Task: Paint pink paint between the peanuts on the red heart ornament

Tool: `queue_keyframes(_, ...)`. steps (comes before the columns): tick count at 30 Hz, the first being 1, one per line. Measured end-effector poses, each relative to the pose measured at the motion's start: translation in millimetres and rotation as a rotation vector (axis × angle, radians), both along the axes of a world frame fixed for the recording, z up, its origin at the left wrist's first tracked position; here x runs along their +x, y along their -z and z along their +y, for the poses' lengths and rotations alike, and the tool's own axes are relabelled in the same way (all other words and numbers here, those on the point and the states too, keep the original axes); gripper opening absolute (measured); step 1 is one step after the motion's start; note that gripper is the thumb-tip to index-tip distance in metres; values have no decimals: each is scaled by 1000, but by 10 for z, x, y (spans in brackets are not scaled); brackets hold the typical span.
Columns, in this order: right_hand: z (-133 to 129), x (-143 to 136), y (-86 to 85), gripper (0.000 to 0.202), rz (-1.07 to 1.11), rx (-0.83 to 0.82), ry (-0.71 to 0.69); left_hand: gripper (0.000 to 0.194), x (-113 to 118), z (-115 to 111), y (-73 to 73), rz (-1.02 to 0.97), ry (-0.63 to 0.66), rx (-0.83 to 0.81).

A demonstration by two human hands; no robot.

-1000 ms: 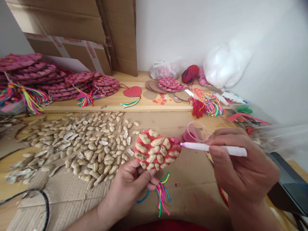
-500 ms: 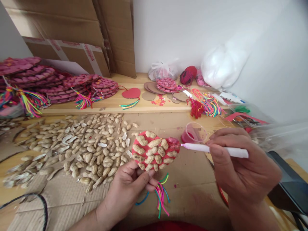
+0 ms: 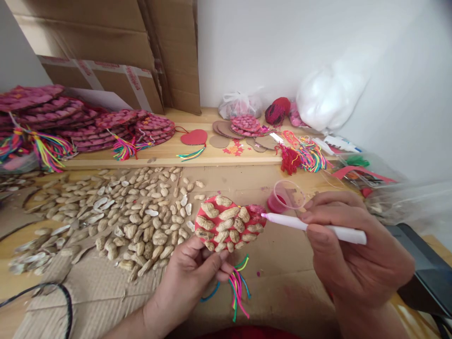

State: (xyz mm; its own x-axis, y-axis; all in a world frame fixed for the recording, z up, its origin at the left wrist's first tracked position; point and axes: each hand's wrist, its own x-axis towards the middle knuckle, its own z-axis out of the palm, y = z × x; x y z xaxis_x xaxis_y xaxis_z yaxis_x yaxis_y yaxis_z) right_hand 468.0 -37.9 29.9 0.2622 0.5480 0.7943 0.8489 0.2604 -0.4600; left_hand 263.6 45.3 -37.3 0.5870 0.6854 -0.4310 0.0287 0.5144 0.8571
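My left hand (image 3: 189, 278) pinches the lower edge of a red heart-shaped card (image 3: 228, 223) covered with glued peanut shells; bright cords (image 3: 237, 285) dangle from it. My right hand (image 3: 356, 254) grips a white brush (image 3: 314, 227) like a pen. Its pink tip touches a pink-painted shell at the heart's right edge. A small clear cup with pink paint (image 3: 284, 196) stands just behind the brush tip.
Several loose peanut shells (image 3: 116, 212) lie spread over cardboard at the left. A wooden shelf (image 3: 169, 153) behind holds stacks of finished pink hearts (image 3: 84, 125) with tassels, a bare red heart (image 3: 193, 137), cardboard cutouts and plastic bags. A dark tablet (image 3: 423, 268) lies at the right.
The brush tip has moved slightly left onto the heart's right edge. The heart has tilted a little in my left hand.
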Motion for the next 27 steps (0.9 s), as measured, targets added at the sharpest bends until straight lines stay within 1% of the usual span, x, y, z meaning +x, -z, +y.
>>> queue_keyframes(5,17,-46,2,9,20,44,5,34,4,2,-1,11,3,19)
queue_keyframes(14,49,-59,8,7,87,127,58,30,-12,27,1,-13,12,16)
queue_keyframes(16,40,-44,17,7,85,108,51,30,-12,30,1,-22,12,13)
queue_keyframes(21,-6,27,44,11,-1,-25,-9,29,-10,27,-18,-30,5,3)
queue_keyframes(24,-25,64,51,15,-37,-40,20,27,-8,26,-31,-31,3,7)
queue_keyframes(27,-28,65,41,15,-13,-29,30,27,-11,29,-32,-35,4,13)
